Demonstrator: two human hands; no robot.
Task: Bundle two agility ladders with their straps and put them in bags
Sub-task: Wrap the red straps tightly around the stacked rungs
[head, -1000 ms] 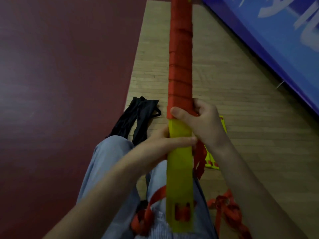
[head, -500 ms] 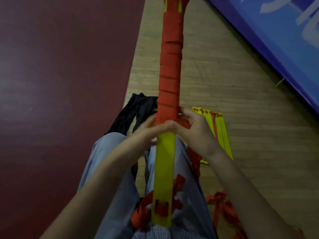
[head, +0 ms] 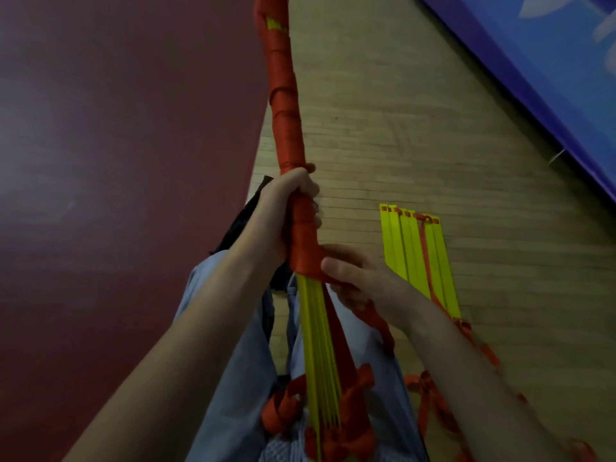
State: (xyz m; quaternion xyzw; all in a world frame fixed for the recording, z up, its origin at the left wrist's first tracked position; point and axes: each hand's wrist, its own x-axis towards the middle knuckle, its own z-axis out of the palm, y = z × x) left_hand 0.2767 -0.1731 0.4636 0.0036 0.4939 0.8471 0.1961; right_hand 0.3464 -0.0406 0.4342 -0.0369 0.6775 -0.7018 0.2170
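A pale wooden plank floor [head: 383, 135] meets a dark red mat [head: 116, 145] to its left and a blue printed banner [head: 533, 61] to its right. The left hand [head: 290, 208] is closed around the orange-strap-wrapped bundle of yellow ladder rungs [head: 286, 121]; the right hand [head: 353, 278] pinches the orange strap [head: 310, 265] at the wrap's lower edge. A second ladder of flat yellow rungs [head: 416, 258] lies on the floor, right of the bundle.
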